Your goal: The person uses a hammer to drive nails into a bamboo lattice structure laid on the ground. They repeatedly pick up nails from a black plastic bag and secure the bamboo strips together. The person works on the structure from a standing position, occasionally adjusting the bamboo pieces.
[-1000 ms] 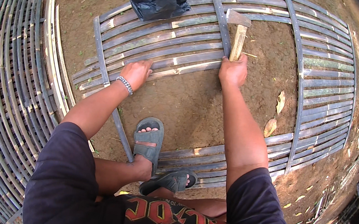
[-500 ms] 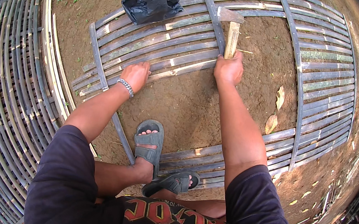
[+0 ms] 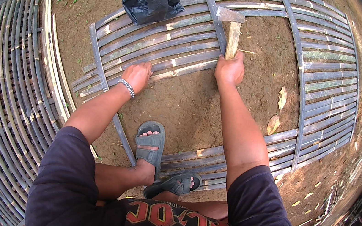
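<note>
My right hand [image 3: 230,70] is wrapped round the wooden handle of a hatchet [image 3: 232,41], gripping it low down. Its broad metal head points away from me, beside a crosspiece [image 3: 213,16] of the bamboo frame. My left hand [image 3: 136,77], with a chain bracelet at the wrist, is closed over the near edge of the bamboo slats [image 3: 183,61]. The fingertips face away and are hidden, so what they hold cannot be made out. Those slats lie side by side across the crosspieces, low over bare soil.
A black plastic bag [image 3: 151,0] sits on the far slats. More slatted frame [image 3: 331,83] extends right, and a slatted bamboo panel [image 3: 11,103] fills the left. Long strips [image 3: 55,53] lie beside that panel. My sandalled feet [image 3: 150,148] stand at the frame's near side; dry leaves [image 3: 273,124] dot the soil.
</note>
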`<state>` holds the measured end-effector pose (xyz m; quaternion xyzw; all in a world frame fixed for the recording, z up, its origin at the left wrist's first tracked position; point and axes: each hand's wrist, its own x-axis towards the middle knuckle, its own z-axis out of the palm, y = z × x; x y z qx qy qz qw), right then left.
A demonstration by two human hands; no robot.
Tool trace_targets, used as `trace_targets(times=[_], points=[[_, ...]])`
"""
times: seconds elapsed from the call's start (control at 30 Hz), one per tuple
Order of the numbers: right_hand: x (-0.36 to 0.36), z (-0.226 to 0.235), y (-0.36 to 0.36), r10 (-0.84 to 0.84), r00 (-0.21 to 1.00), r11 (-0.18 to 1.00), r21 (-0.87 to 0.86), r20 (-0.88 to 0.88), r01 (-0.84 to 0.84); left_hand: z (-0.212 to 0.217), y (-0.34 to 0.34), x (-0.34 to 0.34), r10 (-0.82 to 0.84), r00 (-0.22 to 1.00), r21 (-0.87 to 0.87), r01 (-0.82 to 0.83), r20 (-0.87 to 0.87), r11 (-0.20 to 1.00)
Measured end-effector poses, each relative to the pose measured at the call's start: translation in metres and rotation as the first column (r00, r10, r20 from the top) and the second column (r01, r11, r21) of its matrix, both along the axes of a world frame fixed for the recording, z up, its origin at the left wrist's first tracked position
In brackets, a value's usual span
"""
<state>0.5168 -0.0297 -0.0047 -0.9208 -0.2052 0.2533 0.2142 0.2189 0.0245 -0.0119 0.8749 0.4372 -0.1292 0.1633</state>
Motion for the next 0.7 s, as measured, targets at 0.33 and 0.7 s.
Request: trace_targets(times=[0.33,0.7], points=[[-0.001,0.001,0.001,0.004,1.0,1.0,-0.018,0.021,-0.004,0.004,0.001,-0.001,-0.003,0.999,0.022,0.003,0.044,1.0],[0.026,-0.04,-0.021,-0.147,0.972,0.887,0.41,-0.185,0.213,0.022,-0.001,0.0,0.244,0.911,-0.118,-0.217,0.333,0.969]])
